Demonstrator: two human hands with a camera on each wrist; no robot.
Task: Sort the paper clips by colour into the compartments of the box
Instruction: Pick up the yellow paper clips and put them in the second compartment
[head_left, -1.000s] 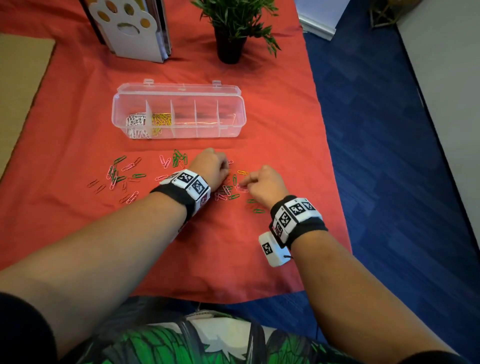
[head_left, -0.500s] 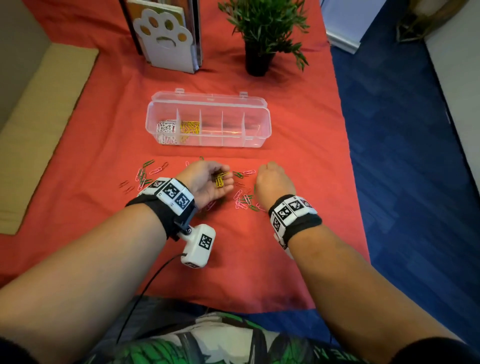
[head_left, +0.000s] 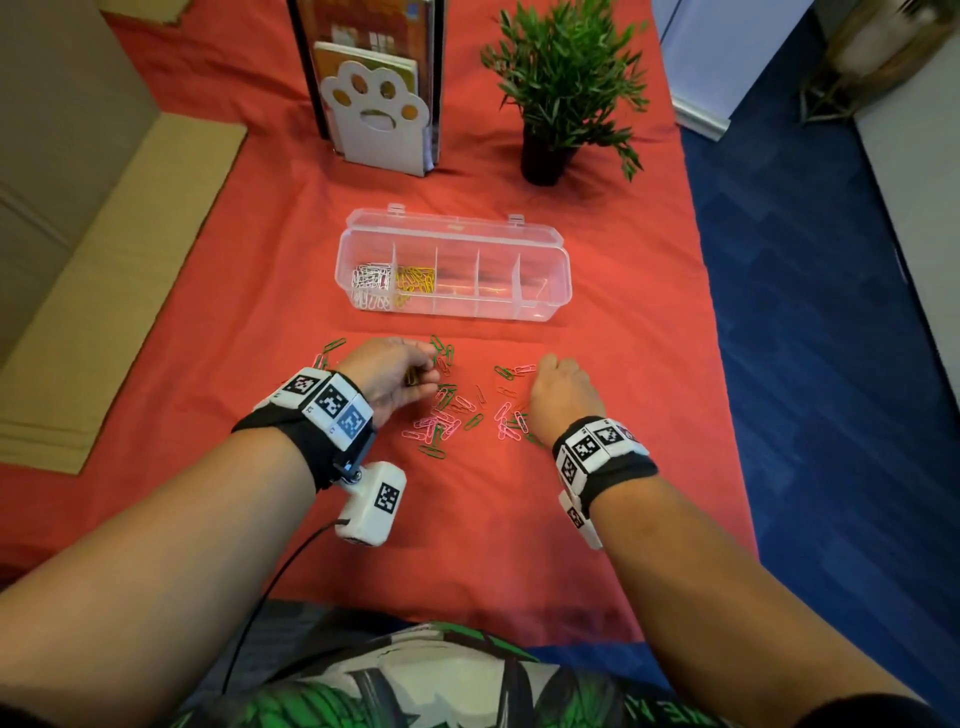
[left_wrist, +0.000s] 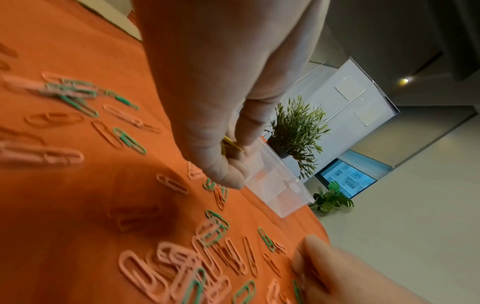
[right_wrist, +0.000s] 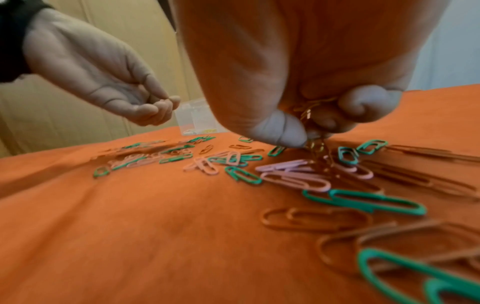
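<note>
A clear compartment box (head_left: 557, 291) stands open on the red cloth, with white clips (head_left: 370, 280) in its leftmost cell and yellow clips (head_left: 415, 278) in the one beside it. Pink, green and orange loose clips (head_left: 457, 410) lie scattered in front of it. My left hand (head_left: 395, 371) hovers at the left of the pile. Its fingers curl round a few yellow clips (left_wrist: 230, 144). My right hand (head_left: 563, 395) is down on the right of the pile. Its thumb and fingers pinch several yellowish clips (right_wrist: 313, 112) that hang onto the cloth.
Behind the box stand a potted plant (head_left: 561, 93) and a paw-shaped bookend (head_left: 376, 124) with books. Flat cardboard (head_left: 119, 291) lies along the left. The cloth's right edge drops to blue floor (head_left: 810, 364). More clips (head_left: 327, 353) lie left of my left hand.
My left hand, palm-up with yellow clips showing half a second ago, has closed its fingers over them and turned sideways. The right hand stays low on the pile. The head view tilted up.
</note>
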